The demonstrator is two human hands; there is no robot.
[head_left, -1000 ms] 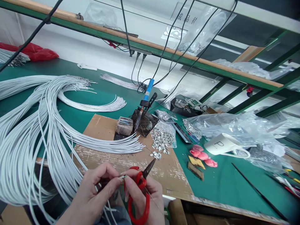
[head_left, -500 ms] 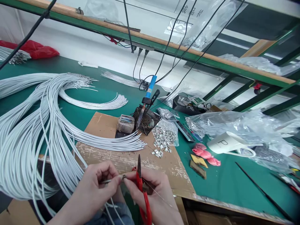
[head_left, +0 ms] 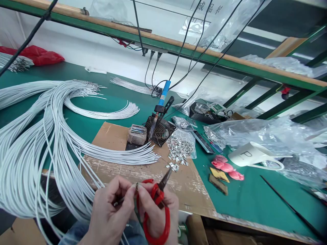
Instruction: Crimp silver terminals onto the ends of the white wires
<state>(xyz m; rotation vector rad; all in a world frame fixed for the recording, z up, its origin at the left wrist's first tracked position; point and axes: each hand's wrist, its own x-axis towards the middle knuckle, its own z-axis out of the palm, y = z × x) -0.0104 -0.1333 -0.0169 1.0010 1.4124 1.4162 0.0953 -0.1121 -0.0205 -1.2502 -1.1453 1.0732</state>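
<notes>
A thin wire end (head_left: 127, 194) is pinched between thumb and forefinger of the left hand (head_left: 109, 211), low in the frame over the near edge of the surface (head_left: 242, 200); the wire's tip is too small to make out. Red-handled scissors (head_left: 155, 207) are held in the right hand (head_left: 155, 214), fingers curled through the loops, the dark blades pointed up and away and seemingly closed, though the blade gap is hard to judge. The fingertips of both hands are brought together, touching at the wire. Both wrists and the lower scissor loop are cut off by the bottom edge. A large bundle of white wires (head_left: 38, 136) is spread over the left of the surface, partly running off frame left and hidden under the left hand. A cardboard sheet (head_left: 143, 170) is laid just beyond the hands, carrying a loose pile of small metal clips (head_left: 178, 149), some under clear plastic. A soldering iron (head_left: 159, 109) with a blue handle is propped on a small fan (head_left: 160, 131). A white mug (head_left: 249, 156) is lying tipped to the right, near pink pieces (head_left: 227, 167) that cannot be identified. Crumpled plastic bags (head_left: 268, 132) cover what is behind
</notes>
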